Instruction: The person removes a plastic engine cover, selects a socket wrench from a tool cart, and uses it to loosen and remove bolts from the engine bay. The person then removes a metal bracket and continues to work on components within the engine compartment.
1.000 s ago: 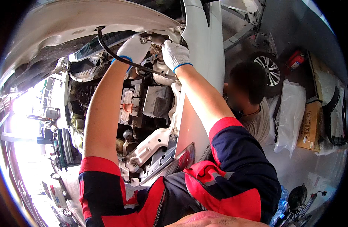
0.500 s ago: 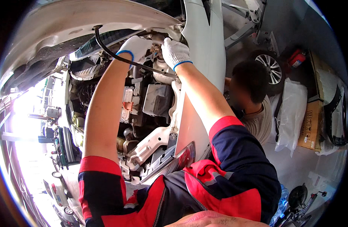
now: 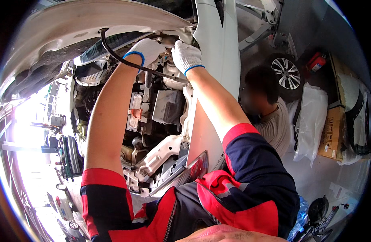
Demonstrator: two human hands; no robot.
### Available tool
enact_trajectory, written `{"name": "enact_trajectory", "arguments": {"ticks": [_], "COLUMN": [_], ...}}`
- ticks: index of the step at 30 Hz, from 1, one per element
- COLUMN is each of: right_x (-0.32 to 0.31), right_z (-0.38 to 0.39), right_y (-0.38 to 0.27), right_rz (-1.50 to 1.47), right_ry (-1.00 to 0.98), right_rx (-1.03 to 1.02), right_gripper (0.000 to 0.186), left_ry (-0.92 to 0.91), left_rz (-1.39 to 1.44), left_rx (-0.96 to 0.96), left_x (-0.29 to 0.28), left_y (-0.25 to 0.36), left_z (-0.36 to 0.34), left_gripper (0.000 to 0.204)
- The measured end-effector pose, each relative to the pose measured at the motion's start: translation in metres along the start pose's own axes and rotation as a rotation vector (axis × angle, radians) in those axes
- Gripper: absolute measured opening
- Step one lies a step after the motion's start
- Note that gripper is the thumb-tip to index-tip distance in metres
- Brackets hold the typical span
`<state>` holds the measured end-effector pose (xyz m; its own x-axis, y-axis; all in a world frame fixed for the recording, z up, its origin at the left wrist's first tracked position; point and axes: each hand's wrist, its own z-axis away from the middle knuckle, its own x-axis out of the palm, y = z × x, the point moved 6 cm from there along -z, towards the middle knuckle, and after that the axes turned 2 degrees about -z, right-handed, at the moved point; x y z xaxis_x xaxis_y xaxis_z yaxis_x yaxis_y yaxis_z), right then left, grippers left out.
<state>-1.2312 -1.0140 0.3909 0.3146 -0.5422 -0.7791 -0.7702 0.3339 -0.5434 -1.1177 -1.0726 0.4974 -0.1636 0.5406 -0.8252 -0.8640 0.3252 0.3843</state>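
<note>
Both my hands wear white knitted gloves with blue cuffs and reach deep into the open engine bay of a white car. My left hand [image 3: 150,49] is bent over a small bundle of wires and fittings [image 3: 167,53], its fingers curled and partly hidden. On the bundle's other side, close to the fender [image 3: 217,56], my right hand [image 3: 186,55] is closed with the thumb side up. What either hand grips is too small or too covered to make out. Just below them is a rounded metal strut tower [image 3: 174,76].
A black hood prop rod [image 3: 125,60] runs from the raised hood [image 3: 92,20] across my left wrist. Nearer are the battery [image 3: 136,109] and a black-and-grey box [image 3: 167,107]. Beyond the fender a co-worker [image 3: 270,109] crouches beside a wheel [image 3: 286,72]. A cardboard box [image 3: 330,131] stands farther right.
My left hand has shifted slightly right and its forearm has swung a little left. My right hand stays nearly in place. The co-worker's head has moved slightly left.
</note>
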Motion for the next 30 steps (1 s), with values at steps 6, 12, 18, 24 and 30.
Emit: {"name": "enact_trajectory", "arguments": {"ticks": [6,12,18,24,30], "right_x": [-0.003,-0.012,-0.055,-0.036,-0.027], "right_z": [0.002,0.005,0.021,0.012,0.001], "right_y": [0.000,-0.004,-0.039,-0.035,-0.016], "right_rz": [0.027,0.006,-0.086,-0.658,-0.901], "right_ry": [0.009,0.142,0.433,0.198,0.166], "right_rx": [-0.031,-0.142,-0.531,-0.468,-0.433], "right_gripper": [0.032,0.030,0.030,0.020,0.018], "left_ry": [0.691,0.463,0.136,0.283,0.483], "left_rz": [-0.986,-0.722,0.116,-0.851,-0.815], "left_rx": [0.788,0.281,0.211,0.676,0.366], "left_x": [-0.008,-0.010,0.014,-0.001,-0.006], "left_y": [0.029,0.009,0.005,0.028,0.027], "left_z": [0.040,0.026,0.025,0.029,0.042], "left_gripper": [0.032,0.036,0.055,0.027,0.034]}}
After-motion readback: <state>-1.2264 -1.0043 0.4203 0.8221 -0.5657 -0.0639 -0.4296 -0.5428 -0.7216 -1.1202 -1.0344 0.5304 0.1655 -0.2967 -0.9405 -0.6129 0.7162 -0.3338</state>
